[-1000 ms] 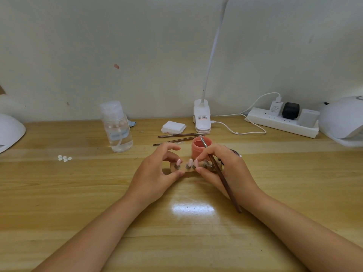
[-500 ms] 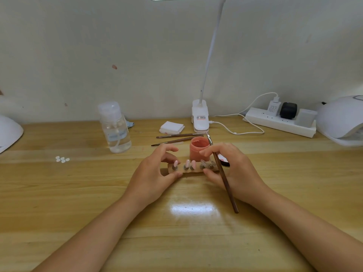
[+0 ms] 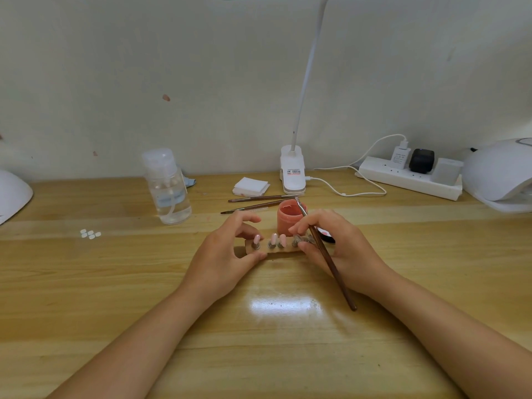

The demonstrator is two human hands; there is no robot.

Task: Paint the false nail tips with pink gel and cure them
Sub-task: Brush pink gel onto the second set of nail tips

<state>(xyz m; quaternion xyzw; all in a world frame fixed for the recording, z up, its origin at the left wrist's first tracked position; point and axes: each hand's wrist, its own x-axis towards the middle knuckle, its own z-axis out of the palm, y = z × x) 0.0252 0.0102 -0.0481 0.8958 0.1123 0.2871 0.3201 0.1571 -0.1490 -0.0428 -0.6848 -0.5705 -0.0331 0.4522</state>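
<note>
Left hand pinches wooden nail-tip holder strip; right hand grips brown-handled brush. Reload at pink gel jar, 12 o'clock; apply thin, even coats.

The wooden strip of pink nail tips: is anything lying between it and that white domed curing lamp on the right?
Little visible does. The wooden strip of pink nail tips is gripped by both hands. Toward the white domed curing lamp, only a small dark dish sits beside the right hand; past it is bare wooden table.
</note>
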